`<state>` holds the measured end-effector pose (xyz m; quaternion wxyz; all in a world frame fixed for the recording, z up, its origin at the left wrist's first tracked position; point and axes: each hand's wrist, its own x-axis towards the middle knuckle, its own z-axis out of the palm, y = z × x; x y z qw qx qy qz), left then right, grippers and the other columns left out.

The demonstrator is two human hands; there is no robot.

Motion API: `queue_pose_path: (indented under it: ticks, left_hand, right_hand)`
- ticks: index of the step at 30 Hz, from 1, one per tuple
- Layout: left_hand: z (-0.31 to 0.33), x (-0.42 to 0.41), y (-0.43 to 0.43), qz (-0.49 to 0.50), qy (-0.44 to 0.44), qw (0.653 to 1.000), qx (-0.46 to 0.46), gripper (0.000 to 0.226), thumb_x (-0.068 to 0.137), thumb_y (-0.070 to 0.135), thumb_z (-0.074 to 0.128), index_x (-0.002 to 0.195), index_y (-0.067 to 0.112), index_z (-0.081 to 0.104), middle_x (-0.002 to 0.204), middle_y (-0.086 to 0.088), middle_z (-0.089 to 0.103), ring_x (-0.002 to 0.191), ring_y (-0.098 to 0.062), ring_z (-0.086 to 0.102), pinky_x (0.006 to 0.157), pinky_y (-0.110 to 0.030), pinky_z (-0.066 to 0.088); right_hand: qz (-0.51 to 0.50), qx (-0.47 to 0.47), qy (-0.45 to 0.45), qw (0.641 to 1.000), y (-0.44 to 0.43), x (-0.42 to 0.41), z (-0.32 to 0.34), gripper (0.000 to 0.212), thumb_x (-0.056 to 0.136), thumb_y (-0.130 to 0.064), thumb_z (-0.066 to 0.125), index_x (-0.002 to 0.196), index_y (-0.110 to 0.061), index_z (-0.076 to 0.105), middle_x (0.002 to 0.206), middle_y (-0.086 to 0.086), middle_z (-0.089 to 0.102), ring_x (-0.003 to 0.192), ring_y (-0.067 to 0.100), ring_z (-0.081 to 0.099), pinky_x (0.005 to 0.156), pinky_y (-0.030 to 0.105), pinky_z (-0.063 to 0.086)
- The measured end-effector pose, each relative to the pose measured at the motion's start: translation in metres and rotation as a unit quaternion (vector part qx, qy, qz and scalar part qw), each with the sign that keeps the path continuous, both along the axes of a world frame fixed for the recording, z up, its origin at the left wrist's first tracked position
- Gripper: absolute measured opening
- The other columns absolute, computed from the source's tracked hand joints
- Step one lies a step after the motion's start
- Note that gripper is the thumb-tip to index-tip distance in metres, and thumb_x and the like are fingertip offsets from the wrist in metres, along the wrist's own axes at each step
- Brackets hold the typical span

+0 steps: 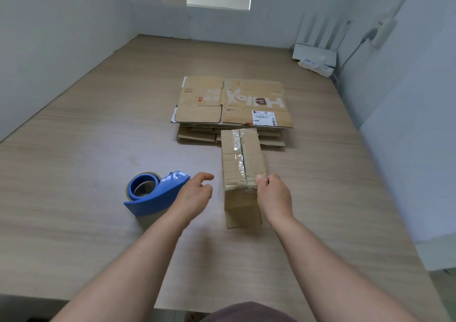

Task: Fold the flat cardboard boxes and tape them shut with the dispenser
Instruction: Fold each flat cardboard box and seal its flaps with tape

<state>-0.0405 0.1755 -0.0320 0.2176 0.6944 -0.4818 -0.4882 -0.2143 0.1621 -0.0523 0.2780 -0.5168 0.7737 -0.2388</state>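
A small folded cardboard box (243, 163) stands on the wooden table (86, 149), its top seam covered with clear tape. My right hand (274, 196) grips the near right top corner of this box, thumb on top. A blue tape dispenser (154, 193) lies on the table to the left. My left hand (197, 193) hovers just right of the dispenser with relaxed fingers, holding nothing. A stack of flat cardboard boxes (232, 104) lies behind the folded box; the top one has white lettering and a shipping label.
A white router (314, 55) with antennas and a power strip (317, 66) sit at the back right corner. A cable runs up the right wall. White walls close in the table on the left, back and right.
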Motion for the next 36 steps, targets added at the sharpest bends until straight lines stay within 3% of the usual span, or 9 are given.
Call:
queue_pose_path:
  ticks: [8,12,18,24,27,30,34,36]
  left_hand:
    - [0.007,0.004,-0.019,-0.087,-0.009,0.995,0.042,0.028,0.094,0.014,0.033,0.101,0.02,0.06,0.074,-0.002,0.048,0.064,-0.014,0.041,0.054,-0.022,0.035]
    - [0.01,0.008,-0.026,-0.106,-0.036,0.993,0.049,0.014,0.093,0.024,0.045,0.09,0.019,0.058,0.08,-0.004,0.058,0.066,-0.017,0.049,0.059,-0.025,0.038]
    - [0.011,0.01,-0.027,-0.071,0.0,0.997,0.033,0.008,0.095,0.014,0.05,0.089,0.013,0.056,0.093,-0.005,0.07,0.076,-0.013,0.061,0.06,-0.023,0.047]
    - [0.002,0.012,-0.023,-0.031,0.077,0.996,-0.011,0.011,0.095,0.006,0.052,0.085,0.01,0.055,0.076,-0.005,0.065,0.063,-0.014,0.057,0.06,-0.024,0.05]
    - [-0.011,0.005,-0.017,-0.008,0.115,0.993,-0.018,0.005,0.096,0.009,0.054,0.097,0.014,0.056,0.074,-0.005,0.065,0.063,-0.016,0.056,0.066,-0.028,0.051]
    - [-0.023,-0.004,-0.011,0.018,0.169,0.985,-0.025,0.02,0.097,0.014,0.054,0.112,0.027,0.051,0.071,-0.004,0.062,0.064,-0.015,0.054,0.071,-0.031,0.05]
    - [-0.045,-0.017,0.001,0.042,0.124,0.991,-0.013,0.006,0.097,0.019,0.054,0.104,0.017,0.054,0.061,-0.003,0.053,0.054,-0.014,0.045,0.057,-0.026,0.041]
    - [-0.055,-0.024,0.005,0.111,0.101,0.988,-0.026,0.006,0.097,0.016,0.051,0.097,0.011,0.054,0.064,-0.004,0.053,0.057,-0.016,0.046,0.055,-0.027,0.038]
  right_hand:
    - [0.015,0.007,-0.006,1.0,0.0,-0.002,-0.002,0.028,0.1,-0.034,0.04,0.083,-0.011,0.041,0.1,0.019,0.062,0.093,0.035,0.056,0.066,0.033,0.031]
    - [0.019,0.009,-0.01,1.0,0.001,-0.003,-0.002,0.028,0.1,-0.035,0.04,0.084,-0.011,0.042,0.1,0.018,0.061,0.093,0.034,0.056,0.067,0.033,0.032]
    - [0.02,0.009,-0.01,1.0,0.0,-0.003,-0.001,0.028,0.1,-0.035,0.04,0.085,-0.011,0.044,0.101,0.018,0.062,0.095,0.034,0.055,0.067,0.033,0.032]
    - [0.021,0.012,-0.006,1.0,0.0,-0.003,0.0,0.029,0.1,-0.035,0.04,0.085,-0.011,0.043,0.101,0.018,0.062,0.094,0.034,0.055,0.067,0.033,0.031]
    - [0.021,0.016,-0.008,1.0,0.0,-0.003,-0.001,0.029,0.1,-0.035,0.04,0.085,-0.011,0.043,0.1,0.017,0.062,0.094,0.033,0.055,0.067,0.033,0.032]
    - [0.024,0.016,-0.009,1.0,0.0,-0.005,-0.001,0.029,0.1,-0.035,0.039,0.085,-0.011,0.043,0.1,0.018,0.062,0.094,0.034,0.055,0.068,0.033,0.033]
    - [0.032,0.02,-0.015,0.999,-0.001,-0.007,-0.001,0.029,0.1,-0.035,0.04,0.086,-0.011,0.044,0.098,0.017,0.062,0.088,0.031,0.053,0.067,0.033,0.034]
    - [0.034,0.024,-0.023,0.999,-0.001,-0.007,0.0,0.027,0.1,-0.035,0.04,0.096,-0.009,0.048,0.102,0.015,0.063,0.092,0.031,0.055,0.071,0.034,0.037]
